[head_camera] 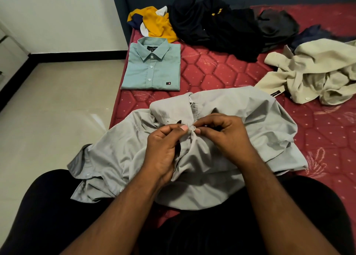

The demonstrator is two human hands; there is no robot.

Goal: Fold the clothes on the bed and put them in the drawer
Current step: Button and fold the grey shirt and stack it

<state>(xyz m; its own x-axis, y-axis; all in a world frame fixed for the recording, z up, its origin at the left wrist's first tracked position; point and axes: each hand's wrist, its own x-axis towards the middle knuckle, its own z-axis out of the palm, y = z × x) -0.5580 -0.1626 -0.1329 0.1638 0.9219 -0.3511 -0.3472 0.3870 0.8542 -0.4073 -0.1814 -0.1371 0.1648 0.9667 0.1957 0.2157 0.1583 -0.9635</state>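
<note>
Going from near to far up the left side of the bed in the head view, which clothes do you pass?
Grey shirt held by both hands → folded green shirt → yellow garment.

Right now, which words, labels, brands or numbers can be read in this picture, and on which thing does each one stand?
No text reads clearly.
Collar label of the folded green shirt: dark tag with pale lettering, too small to read.
Its hem: small flag-like badge, no readable words.
Black garment: yellow print, too blurred to read.
Beige garment: black tag, unreadable.
Grey shirt: no text visible.
</note>
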